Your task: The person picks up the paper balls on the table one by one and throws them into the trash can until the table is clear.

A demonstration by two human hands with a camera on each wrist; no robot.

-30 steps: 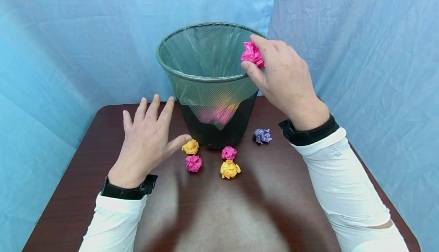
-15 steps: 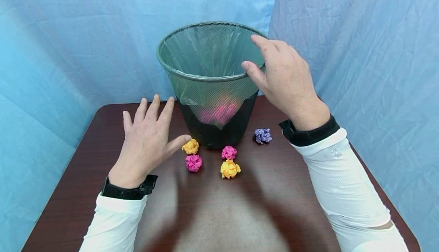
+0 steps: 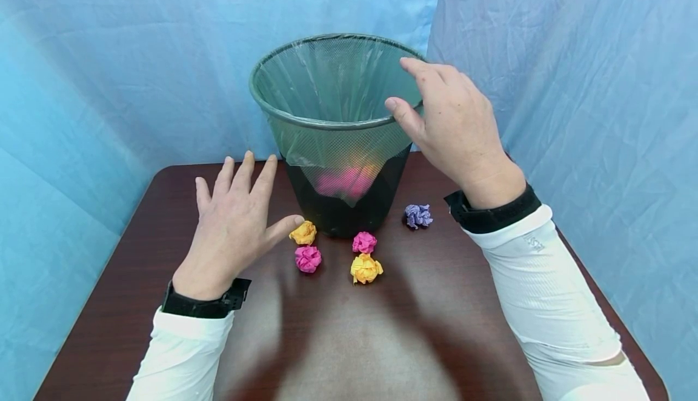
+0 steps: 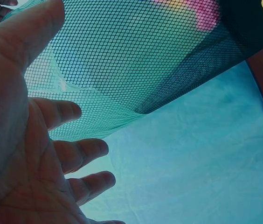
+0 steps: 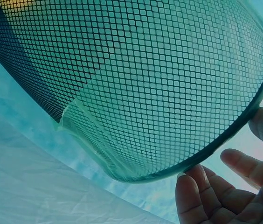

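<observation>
A mesh wastebasket (image 3: 349, 125) with a translucent green liner stands on the table, with pink and yellow crumpled paper showing through its lower wall. My right hand (image 3: 455, 119) is at the basket's right rim (image 5: 215, 142), thumb and index finger apart and nothing between them. Spread out to the left of the basket, my left hand (image 3: 234, 222) holds nothing. Its thumb tip overlaps a yellow paper ball (image 3: 303, 233) in the head view; whether they touch I cannot tell. Below that ball lies a pink paper ball (image 3: 308, 259).
In front of the basket sit another pink paper ball (image 3: 364, 243) and a yellow paper ball (image 3: 366, 269). A purple paper ball (image 3: 418, 216) lies to the right of the basket. Blue cloth (image 3: 163, 56) hangs behind and beside the dark wooden table (image 3: 349, 340).
My right hand has let go of a pink paper ball, which has left its fingers over the basket's rim. Both hands have stayed practically still.
</observation>
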